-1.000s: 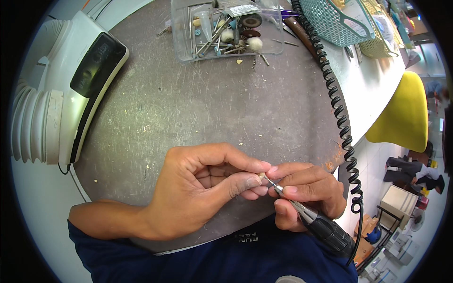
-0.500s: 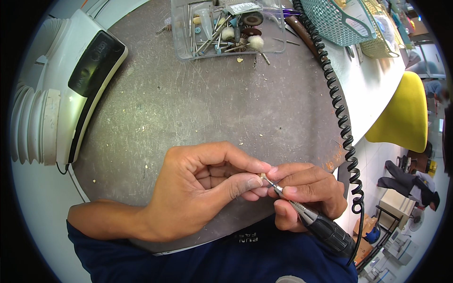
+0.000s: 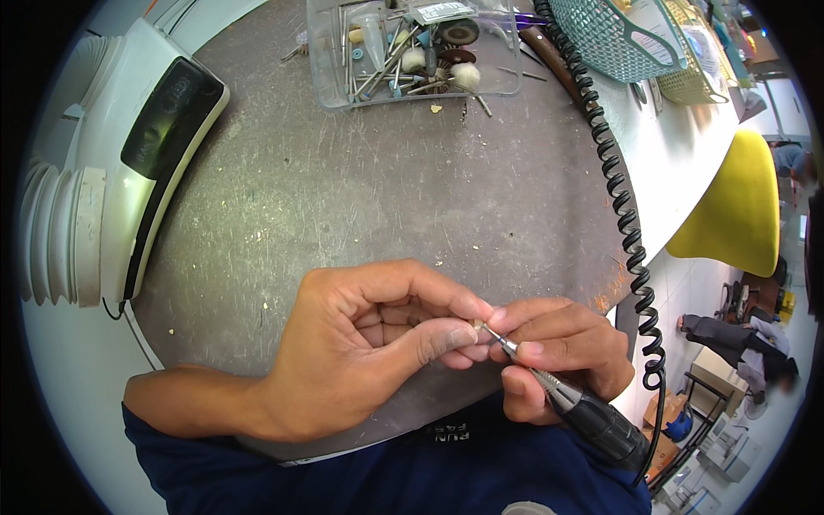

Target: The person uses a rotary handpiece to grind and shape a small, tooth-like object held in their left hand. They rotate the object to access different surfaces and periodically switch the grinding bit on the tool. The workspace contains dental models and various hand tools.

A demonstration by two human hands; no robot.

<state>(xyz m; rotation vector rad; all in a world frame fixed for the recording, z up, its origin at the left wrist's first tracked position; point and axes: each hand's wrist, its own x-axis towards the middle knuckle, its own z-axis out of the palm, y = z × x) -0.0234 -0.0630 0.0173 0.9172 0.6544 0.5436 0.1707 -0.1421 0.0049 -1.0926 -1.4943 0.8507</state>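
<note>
My left hand [image 3: 369, 343] is closed in a pinch, thumb and forefinger around a tiny pale piece [image 3: 478, 325] that looks like a tooth crown; the fingertips hide most of it. In my right hand [image 3: 566, 343] a rotary handpiece [image 3: 573, 400], silver at the front and black behind, is gripped like a pen. Its thin metal bur [image 3: 495, 333] points up and left, its tip at or very close to the pale piece. Whether they touch I cannot tell. The fingertips of both hands meet near the bur.
A clear plastic box [image 3: 343, 103] of burs and polishing wheels stands at the far side. A coiled black cord [image 3: 620, 202] runs down the right. At left is a white suction unit [image 3: 159, 163] with a ribbed hose [image 3: 64, 236]. Baskets [image 3: 614, 39] stand far right; pale crumbs dot the grey mat.
My hands and the handpiece have barely moved; the bur has shifted very slightly against the pale piece. In the right background a person has moved a little.
</note>
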